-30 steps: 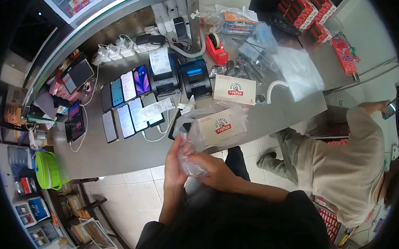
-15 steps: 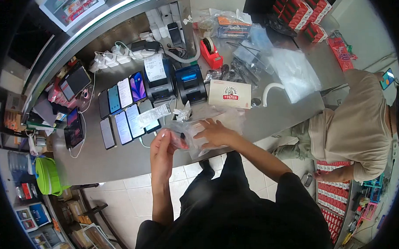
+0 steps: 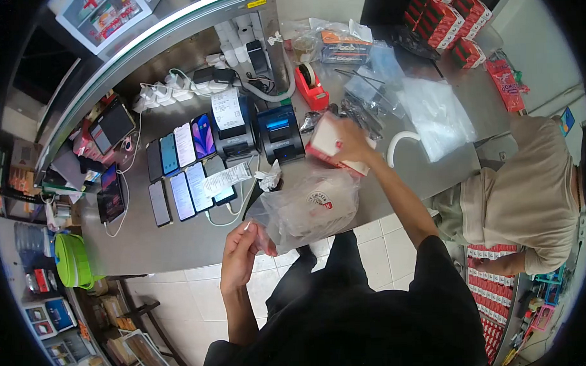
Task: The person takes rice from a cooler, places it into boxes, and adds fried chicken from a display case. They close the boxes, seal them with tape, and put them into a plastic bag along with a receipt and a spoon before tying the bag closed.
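Observation:
My left hand pinches the edge of a clear plastic bag at the front of the steel counter. The bag lies spread over the counter edge, with printed lettering and a small red mark on it. My right hand is on top of a white and red food box, its fingers over the lid. How far the fingers wrap round the box is partly hidden. The box sits just behind the bag, tilted a little. Crumpled paper lies left of the bag.
Two receipt printers and several phones stand to the left. Behind are a red tape dispenser and plastic packets. Stacked red boxes are at the back right. A person in a beige shirt is at the right.
My right hand has moved from the bag up and right onto the box, which now looks tilted. The bag is more spread out, and my left hand still holds it, slightly lower.

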Demonstrator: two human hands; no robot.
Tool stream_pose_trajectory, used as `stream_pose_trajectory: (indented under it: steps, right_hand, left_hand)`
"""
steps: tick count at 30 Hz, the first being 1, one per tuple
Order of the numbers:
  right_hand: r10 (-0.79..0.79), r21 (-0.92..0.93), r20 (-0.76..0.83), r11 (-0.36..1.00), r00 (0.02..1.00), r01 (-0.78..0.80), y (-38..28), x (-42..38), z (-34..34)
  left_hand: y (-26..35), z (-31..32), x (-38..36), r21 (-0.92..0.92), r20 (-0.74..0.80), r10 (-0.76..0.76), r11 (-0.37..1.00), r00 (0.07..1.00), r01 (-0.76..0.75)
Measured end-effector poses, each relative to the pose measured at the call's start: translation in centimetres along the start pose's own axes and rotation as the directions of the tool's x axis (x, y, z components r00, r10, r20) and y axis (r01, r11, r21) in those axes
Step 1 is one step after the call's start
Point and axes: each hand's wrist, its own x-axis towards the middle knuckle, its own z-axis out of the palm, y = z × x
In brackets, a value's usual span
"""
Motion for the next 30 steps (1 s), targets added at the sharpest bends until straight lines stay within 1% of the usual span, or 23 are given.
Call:
stream_pose_trajectory:
  steps: [2, 3, 4, 5, 6, 8, 9, 10, 11, 13, 14, 15, 16, 18, 20, 22, 23, 24, 25, 27, 28, 29, 30]
  right_hand:
    - [0.039, 0.223, -0.270, 0.975, 0.962, 0.023, -1.1, -1.7, -3.6]
    - [0.082, 0.305, -0.403, 0.951, 0.911, 0.050, -3.7, -2.7, -6.1]
    - [0.138, 0.382, -0.524, 0.920, 0.840, 0.087, -5.9, -4.0, -7.6]
    - [0.212, 0.525, -0.472, 0.847, 0.856, 0.080, -6.6, -5.5, -7.3]
    - [0.281, 0.656, -0.409, 0.752, 0.868, 0.065, -7.3, -7.2, -6.8]
    - [0.169, 0.869, -0.177, 0.489, 0.970, 0.074, -6.6, -10.7, -1.9]
    - [0.011, 0.648, -0.276, 0.741, 0.961, 0.178, -8.7, -10.7, -2.2]
    - [-0.171, 0.349, -0.315, 0.894, 0.934, 0.281, -11.8, -10.2, -2.8]
    - [-0.153, 0.530, -0.404, 0.765, 0.902, 0.367, -14.4, -9.8, -3.3]
    - [-0.249, 0.709, -0.159, 0.645, 0.955, 0.286, -14.2, -8.9, -1.1]
    - [-0.252, 0.708, -0.161, 0.644, 0.954, 0.290, -14.1, -8.9, -0.9]
    - [-0.325, 0.526, -0.017, 0.802, 0.945, 0.285, -14.0, -9.0, -0.8]
    - [-0.355, 0.306, 0.140, 0.903, 0.924, 0.300, -14.2, -8.9, -0.9]
    - [-0.396, 0.254, 0.167, 0.902, 0.903, 0.349, -15.0, -8.6, -1.5]
    - [-0.426, 0.208, 0.199, 0.898, 0.882, 0.387, -15.6, -9.1, -1.2]
    - [-0.495, 0.192, 0.188, 0.866, 0.848, 0.462, -15.5, -8.9, -0.4]
    - [-0.493, 0.183, 0.184, 0.867, 0.851, 0.463, -15.4, -8.7, -0.2]
    - [-0.419, 0.088, 0.189, 0.908, 0.888, 0.410, -15.4, -8.7, 0.2]
    - [-0.342, -0.005, 0.190, 0.937, 0.920, 0.349, -15.4, -9.1, 0.4]
    - [-0.333, 0.032, 0.158, 0.943, 0.930, 0.332, -15.5, -9.8, 0.3]
    - [-0.334, 0.066, 0.119, 0.942, 0.935, 0.328, -15.5, -9.7, 0.1]
    - [-0.331, 0.103, 0.084, 0.941, 0.940, 0.322, -15.6, -9.9, 0.0]
    - [-0.346, 0.107, 0.122, 0.936, 0.930, 0.334, -15.6, -10.5, -0.4]
  left_hand:
    - [-0.5, -0.7, 0.1, -0.040, -0.040, 0.051, 0.998, 0.998, -0.053]
    - [-0.6, -0.7, 0.2, -0.046, -0.048, 0.051, 0.998, 0.998, -0.053]
    - [-0.6, -0.6, 0.4, -0.063, -0.113, 0.044, 0.997, 0.993, -0.051]
    - [-0.5, -0.5, 0.7, -0.078, -0.176, 0.035, 0.996, 0.984, -0.049]
    - [-0.8, -0.8, 0.9, -0.079, -0.179, 0.029, 0.996, 0.983, -0.044]
    - [-1.6, -1.3, 1.8, -0.215, -0.245, 0.031, 0.973, 0.969, -0.085]
    - [-1.4, -1.0, 2.0, -0.216, -0.242, 0.032, 0.973, 0.970, -0.086]
    - [-1.1, -0.5, 2.1, -0.242, -0.280, 0.070, 0.960, 0.957, -0.141]
    - [-1.0, -0.2, 2.1, -0.264, -0.321, 0.105, 0.945, 0.941, -0.195]
    - [-1.8, -0.4, 1.9, -0.308, -0.301, 0.094, 0.932, 0.949, -0.190]
    - [-2.3, -0.6, 2.0, -0.352, -0.279, 0.084, 0.918, 0.957, -0.183]
    - [-3.0, -0.7, 1.7, -0.301, -0.235, 0.104, 0.938, 0.966, -0.174]
    - [-3.7, -0.6, 1.7, -0.284, -0.234, 0.116, 0.941, 0.965, -0.182]
    - [-4.8, -1.2, 2.2, -0.266, -0.236, 0.131, 0.944, 0.963, -0.193]
    - [-5.5, -2.0, 2.8, -0.178, -0.364, 0.209, 0.941, 0.908, -0.288]
    - [-5.4, -1.9, 2.7, -0.185, -0.367, 0.184, 0.946, 0.912, -0.266]
    - [-5.3, -1.8, 2.7, -0.197, -0.370, 0.155, 0.951, 0.916, -0.240]
    - [-6.2, -2.8, 1.8, -0.156, -0.179, 0.153, 0.971, 0.972, -0.181]
    - [-6.3, -2.6, 1.3, -0.160, -0.174, 0.145, 0.972, 0.974, -0.173]
    - [-6.2, -2.3, 0.6, 0.061, -0.041, 0.115, 0.992, 0.993, -0.112]
    - [-6.9, -3.4, 1.1, 0.059, -0.067, 0.153, 0.987, 0.986, -0.149]
    - [-6.0, -3.5, 1.6, -0.037, -0.208, 0.115, 0.991, 0.971, -0.125]
    - [-5.4, -4.3, 2.6, -0.155, -0.232, 0.133, 0.973, 0.964, -0.171]
